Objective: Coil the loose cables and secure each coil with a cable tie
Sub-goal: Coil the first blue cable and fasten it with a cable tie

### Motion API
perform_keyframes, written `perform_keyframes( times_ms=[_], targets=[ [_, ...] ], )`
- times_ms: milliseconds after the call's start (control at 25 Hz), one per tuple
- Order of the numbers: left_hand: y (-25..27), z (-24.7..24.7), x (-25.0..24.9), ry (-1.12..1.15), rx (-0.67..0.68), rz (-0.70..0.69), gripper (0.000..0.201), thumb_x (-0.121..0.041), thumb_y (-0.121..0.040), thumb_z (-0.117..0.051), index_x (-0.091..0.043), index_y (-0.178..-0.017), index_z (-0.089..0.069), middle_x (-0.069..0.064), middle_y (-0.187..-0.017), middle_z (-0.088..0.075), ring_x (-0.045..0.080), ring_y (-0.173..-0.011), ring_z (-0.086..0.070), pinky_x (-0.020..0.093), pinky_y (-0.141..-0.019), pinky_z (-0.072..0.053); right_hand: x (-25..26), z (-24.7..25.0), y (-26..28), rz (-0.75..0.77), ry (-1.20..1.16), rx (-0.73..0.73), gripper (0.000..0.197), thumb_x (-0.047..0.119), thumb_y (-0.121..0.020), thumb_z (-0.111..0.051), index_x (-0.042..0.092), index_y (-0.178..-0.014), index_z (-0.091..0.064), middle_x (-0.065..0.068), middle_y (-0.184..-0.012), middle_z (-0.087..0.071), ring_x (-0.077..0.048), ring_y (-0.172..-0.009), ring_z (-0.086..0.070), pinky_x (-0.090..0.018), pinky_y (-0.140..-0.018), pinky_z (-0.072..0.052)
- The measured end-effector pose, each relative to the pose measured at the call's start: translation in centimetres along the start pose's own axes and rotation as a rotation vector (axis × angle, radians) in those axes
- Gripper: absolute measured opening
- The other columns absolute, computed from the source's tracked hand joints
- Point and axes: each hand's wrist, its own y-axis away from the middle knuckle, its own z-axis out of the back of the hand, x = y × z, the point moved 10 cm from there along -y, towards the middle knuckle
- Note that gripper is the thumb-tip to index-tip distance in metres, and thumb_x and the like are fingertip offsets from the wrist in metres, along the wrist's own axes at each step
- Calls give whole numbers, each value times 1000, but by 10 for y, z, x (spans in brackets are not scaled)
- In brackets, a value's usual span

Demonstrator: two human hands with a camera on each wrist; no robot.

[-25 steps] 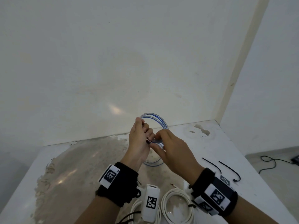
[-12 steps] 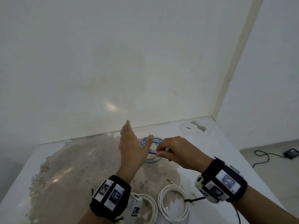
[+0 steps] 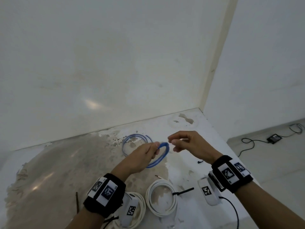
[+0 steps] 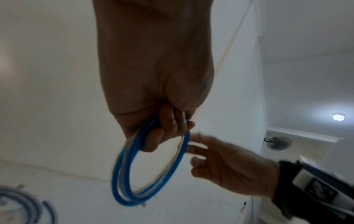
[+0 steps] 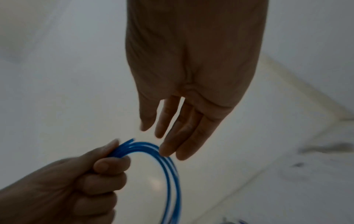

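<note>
My left hand [image 3: 152, 152] grips a blue cable coil [image 3: 160, 157] by its top, holding it upright above the table; in the left wrist view its fingers [image 4: 168, 125] curl round the coil [image 4: 122, 174]. My right hand [image 3: 173, 144] hovers just right of the coil, fingers relaxed and holding nothing. In the right wrist view its straight fingertips [image 5: 166, 150] are at the coil's [image 5: 172, 174] upper arc; contact is unclear. A second blue-and-clear coil [image 3: 132, 142] lies flat on the table behind.
Two white cable coils [image 3: 162, 201] [image 3: 141, 210] lie near the front edge, the right one with a black cable tie [image 3: 183, 191] on it. Another black tie end [image 3: 200, 162] shows under my right wrist. The wall [image 3: 115, 71] stands close behind the stained table [image 3: 57, 171].
Both hands came down from holding a coil up. The left hand, open half a second ago, now grips the blue coil. The right hand has let go of its pinch and opened.
</note>
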Motion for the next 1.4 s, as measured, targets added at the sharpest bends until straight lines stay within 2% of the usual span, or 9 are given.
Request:
perform_keyframes(
  times_ms=[120, 200, 280, 600, 760, 880, 1040, 1160, 1400],
  targets=[
    [-9, -6, 18, 157, -44, 71, 43, -43, -103, -24, -15, -76, -41, -8, -57, -27, 12, -48, -21, 35, -53, -24, -104, 49, 20, -236, 255, -168, 16, 13, -96, -63, 25, -99, -72, -5, -96, -71, -22, -79, -73, -37, -76, -59],
    [-10, -13, 26, 314, -64, 138, 41, -37, -104, -24, -11, -76, -39, -9, -55, -25, 11, -49, -19, 30, -51, -23, -172, 57, 34, -402, 642, -59, 28, 13, -98, -56, 29, -120, -62, -2, -116, -57, -25, -98, -68, -31, -83, -50],
    [-9, -19, 29, 439, -95, 190, 40, -33, -106, -22, -11, -76, -38, -7, -56, -23, 12, -50, -18, 24, -49, -25, -219, 57, 40, -462, 847, 20, 43, 11, -99, -50, 28, -137, -50, -3, -135, -42, -25, -98, -64, -29, -83, -49],
    [6, -7, 24, 650, -222, 237, 44, -37, -105, -21, -13, -72, -38, -4, -58, -24, 9, -48, -19, 25, -51, -27, -244, 49, 30, -390, 1130, -1, 25, 13, -98, -47, 20, -123, -50, -2, -120, -46, -15, -80, -45, -30, -63, -49],
    [12, 7, 28, 672, -288, 239, 44, -35, -106, -20, -13, -72, -37, -1, -59, -22, 10, -48, -19, 26, -51, -26, -201, 42, 17, -241, 877, -64, 9, 23, -99, -54, 30, -99, -59, 7, -116, -55, -10, -73, -56, -23, -63, -49],
    [14, 22, 40, 669, -355, 241, 43, -35, -106, -22, -14, -73, -38, -4, -57, -26, 10, -47, -22, 24, -50, -28, -113, 27, 11, -54, 470, -91, 18, 22, -98, -60, 38, -90, -57, 12, -95, -70, -7, -76, -65, -23, -65, -51],
    [12, 41, 44, 715, -406, 204, 41, -37, -105, -24, -14, -75, -41, -7, -56, -31, 8, -46, -25, 21, -48, -33, 9, -10, 12, 46, 38, 87, 8, 9, -99, -57, 12, -100, -64, -2, -82, -75, -11, -73, -66, -22, -66, -54],
    [11, 50, 38, 719, -395, 173, 41, -38, -105, -24, -14, -76, -42, -7, -56, -32, 8, -47, -25, 21, -49, -33, 55, -34, 13, 88, -19, 178, 10, 6, -100, -54, 5, -103, -64, -3, -76, -72, -9, -71, -64, -18, -72, -52],
    [19, 56, 23, 630, -301, 141, 45, -41, -105, -25, -14, -75, -46, -6, -57, -27, 10, -50, -23, 24, -52, -27, 82, -62, -5, 181, -93, 70, 11, 5, -101, -53, 11, -103, -62, 0, -83, -73, -11, -84, -68, -21, -83, -52]
  ],
)
